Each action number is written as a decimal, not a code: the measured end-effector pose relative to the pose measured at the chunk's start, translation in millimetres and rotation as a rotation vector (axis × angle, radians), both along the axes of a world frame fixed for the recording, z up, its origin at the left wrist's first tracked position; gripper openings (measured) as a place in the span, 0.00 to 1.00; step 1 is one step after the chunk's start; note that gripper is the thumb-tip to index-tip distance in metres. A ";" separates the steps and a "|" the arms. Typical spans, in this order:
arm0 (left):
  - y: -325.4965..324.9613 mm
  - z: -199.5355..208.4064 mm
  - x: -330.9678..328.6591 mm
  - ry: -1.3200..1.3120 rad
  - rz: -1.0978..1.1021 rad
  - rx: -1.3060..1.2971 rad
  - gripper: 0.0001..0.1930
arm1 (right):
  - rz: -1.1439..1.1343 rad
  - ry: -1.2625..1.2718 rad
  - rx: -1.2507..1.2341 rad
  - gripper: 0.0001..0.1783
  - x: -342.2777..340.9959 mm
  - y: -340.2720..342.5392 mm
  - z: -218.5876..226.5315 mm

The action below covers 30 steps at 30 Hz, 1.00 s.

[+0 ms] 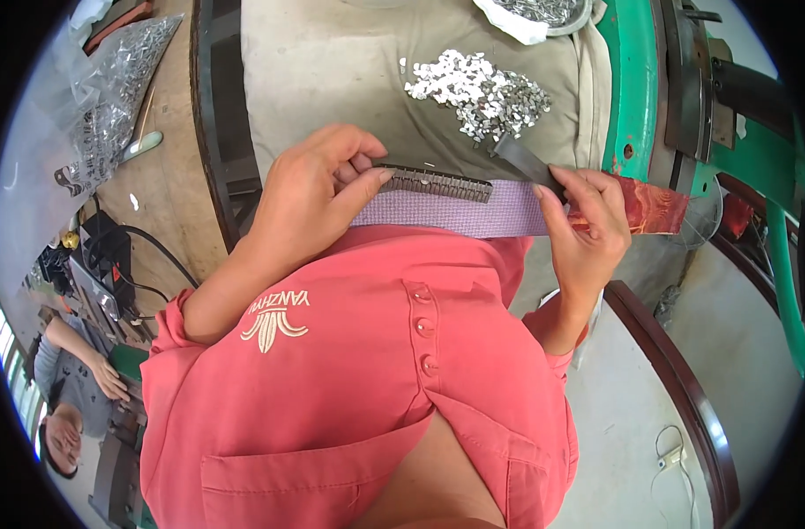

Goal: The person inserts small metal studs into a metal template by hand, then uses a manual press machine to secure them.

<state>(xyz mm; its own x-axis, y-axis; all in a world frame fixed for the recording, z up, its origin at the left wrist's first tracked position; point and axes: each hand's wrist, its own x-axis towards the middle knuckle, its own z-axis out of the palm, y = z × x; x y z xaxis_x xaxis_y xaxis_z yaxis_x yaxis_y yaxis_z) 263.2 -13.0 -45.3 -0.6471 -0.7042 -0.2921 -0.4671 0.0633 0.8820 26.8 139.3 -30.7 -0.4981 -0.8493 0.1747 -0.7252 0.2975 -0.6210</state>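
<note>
your left hand [318, 187] pinched the left end of a dark ribbed bar [442, 184] between thumb and fingers, and your right hand [594, 212] gripped a flat metal strip [527, 162] by its near end. the bar lay across the space in front of your torso, above a lavender woven band [460, 213], with its free right end angled slightly toward you; whether it rested on the band could not be told. the strip slanted away and to the left, its far tip just beside the near edge of a loose pile [477, 93] of small metal pieces on the drab cloth [323, 75]. in our judgement, this step called for a steady bar, fingers clear of its ribbed length, and a light, controlled grip on the strip, since a heavy sweep could have scattered the pile or knocked the bar's free end. containers: a bowl [586, 18] at the far right of the cloth held many small shiny metal pieces, with a white sheet [517, 25] at its left side. a clear plastic bag [136, 75] over the wooden tabletop [177, 176] at your left also held shiny pieces, too small to identify.
</note>
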 end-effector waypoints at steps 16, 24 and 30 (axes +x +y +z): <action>9.2 -0.8 -26.9 0.100 -0.318 -0.624 0.09 | 0.066 0.014 -0.026 0.18 1.6 2.6 -15.4; 10.1 -4.7 -24.0 0.087 -0.298 -0.601 0.09 | 0.056 -0.031 -0.035 0.16 3.7 3.2 -15.4; 6.3 3.1 -12.3 0.115 -0.230 -0.567 0.12 | 0.105 -0.029 -0.043 0.16 10.9 0.3 -7.0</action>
<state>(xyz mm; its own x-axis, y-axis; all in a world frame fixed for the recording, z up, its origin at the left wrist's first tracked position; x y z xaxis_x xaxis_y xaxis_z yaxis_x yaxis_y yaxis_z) 250.9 -6.7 -42.1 -0.8060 -0.5678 0.1668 -0.2899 0.6245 0.7252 37.7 139.6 -37.6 -0.4125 -0.8890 0.1986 -0.7322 0.1939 -0.6529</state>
